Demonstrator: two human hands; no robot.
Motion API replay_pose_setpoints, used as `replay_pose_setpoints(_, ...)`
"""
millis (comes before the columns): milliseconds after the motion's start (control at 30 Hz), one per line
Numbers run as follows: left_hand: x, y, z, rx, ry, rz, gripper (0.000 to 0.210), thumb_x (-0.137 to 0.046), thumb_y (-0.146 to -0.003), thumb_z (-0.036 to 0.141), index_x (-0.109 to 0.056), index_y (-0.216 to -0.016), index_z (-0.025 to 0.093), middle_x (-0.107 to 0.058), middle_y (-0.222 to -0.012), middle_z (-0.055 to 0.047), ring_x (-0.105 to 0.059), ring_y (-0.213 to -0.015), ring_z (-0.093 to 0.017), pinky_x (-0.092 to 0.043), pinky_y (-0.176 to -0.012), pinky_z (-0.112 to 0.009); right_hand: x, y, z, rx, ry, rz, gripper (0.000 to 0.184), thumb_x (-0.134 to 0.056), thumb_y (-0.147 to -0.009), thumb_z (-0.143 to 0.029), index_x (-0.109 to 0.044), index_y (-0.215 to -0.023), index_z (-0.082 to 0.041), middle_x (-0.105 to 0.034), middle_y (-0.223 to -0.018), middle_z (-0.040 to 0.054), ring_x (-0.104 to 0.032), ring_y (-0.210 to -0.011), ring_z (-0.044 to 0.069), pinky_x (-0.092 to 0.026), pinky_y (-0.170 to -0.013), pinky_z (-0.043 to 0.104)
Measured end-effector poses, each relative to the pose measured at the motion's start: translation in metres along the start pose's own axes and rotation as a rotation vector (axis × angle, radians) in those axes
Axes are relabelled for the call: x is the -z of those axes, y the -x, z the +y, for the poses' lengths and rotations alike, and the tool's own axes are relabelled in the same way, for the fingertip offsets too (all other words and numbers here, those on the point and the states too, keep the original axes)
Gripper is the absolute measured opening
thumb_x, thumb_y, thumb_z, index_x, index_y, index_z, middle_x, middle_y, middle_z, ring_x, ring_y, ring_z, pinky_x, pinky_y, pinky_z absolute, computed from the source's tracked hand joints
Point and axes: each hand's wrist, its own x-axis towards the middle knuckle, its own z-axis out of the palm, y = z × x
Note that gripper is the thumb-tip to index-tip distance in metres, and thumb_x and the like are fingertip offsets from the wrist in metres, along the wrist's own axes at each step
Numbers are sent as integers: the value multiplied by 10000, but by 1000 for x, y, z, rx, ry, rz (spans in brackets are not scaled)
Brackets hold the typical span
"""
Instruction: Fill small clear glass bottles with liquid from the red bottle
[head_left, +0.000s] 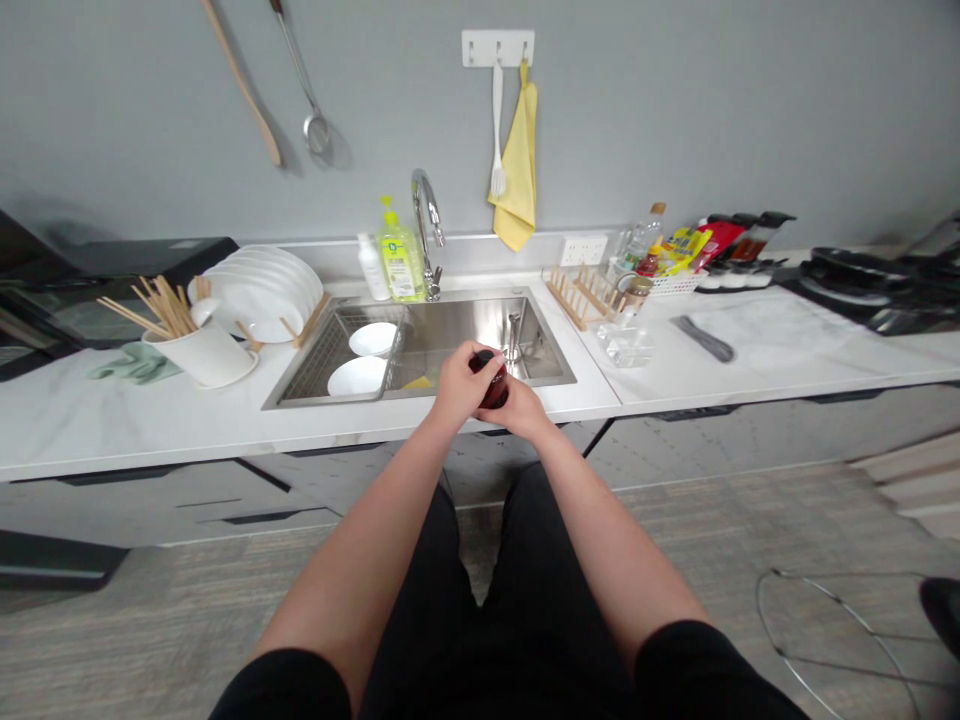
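Between my two hands, at the front edge of the sink, is a small dark red jar [495, 392] with a black lid. My left hand [460, 380] is closed over its top, fingers at the lid. Around the lower part of the jar wraps my right hand [523, 408]. Much of the jar is hidden by my fingers, and its label cannot be read. Just beyond my hands lies the steel sink [566, 370]. Inside it, a wire basket [307, 358] holds a white bowl [358, 377] and another white bowl [373, 339] behind it.
A faucet [421, 215], a yellow-green soap bottle [400, 258] and a white bottle [373, 268] stand behind the sink. White plates [262, 290] and a chopstick holder [206, 355] are left. A wooden rack [566, 300], a clear container [627, 345] and grey tongs-like item [703, 338] lie right.
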Motion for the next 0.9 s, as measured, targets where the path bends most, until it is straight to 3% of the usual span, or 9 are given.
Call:
replay_pose_setpoints(133,-5,-15,8,17,-45,-19,230,-908,-908,369,-717,-894,240,-814,-930,-28,-757,-897,-240,-586,-892,-387,1,0,0,-5,-11,-13,712,-1038,-725,-473,-727,-1333,-271,-872,-1149,44,-828,-1031,342,-624,-849,415)
replay_pose_setpoints(233,-6,-17,12,-24,-83,-85,185,-847,-964,383,-751,-887,245,-812,-930,-36,-760,-931,-261,-583,-912,-400,1,1,0,-16,5,-7,723,-1037,-719,-495,-720,-1327,-265,-865,-1137,48,-828,-1016,345,-617,-825,412)
replay_pose_setpoints(500,4,0,1,-172,-46,-106,152,-623,-1090,315,-754,-1063,243,-836,-1123,-64,-774,-1105,-259,-582,-1044,-401,1,-1,0,7,15,2,706,-1031,-725,-466,-735,-1331,-258,-865,-1117,48,-826,-997,336,-600,-813,392)
replay_pose_setpoints(700,22,-6,15,-306,-89,74,308,-675,-1129,501,-806,-1131,222,-811,-1199,-99,-758,-1171,-254,-584,-1078,-404,-1,-1,3,-5,11,19,720,-1051,-708,-485,-735,-1314,-257,-871,-1127,45,-825,-997,326,-631,-869,413)
replay_pose_setpoints(900,81,10,-1,-176,-103,306,310,-631,-1133,470,-825,-1141,228,-771,-1061,-65,-729,-1060,-241,-564,-995,-381,-1,1,9,13,-37,20,660,-1046,-720,-467,-755,-1276,-265,-880,-1167,61,-833,-1070,339,-649,-936,448)
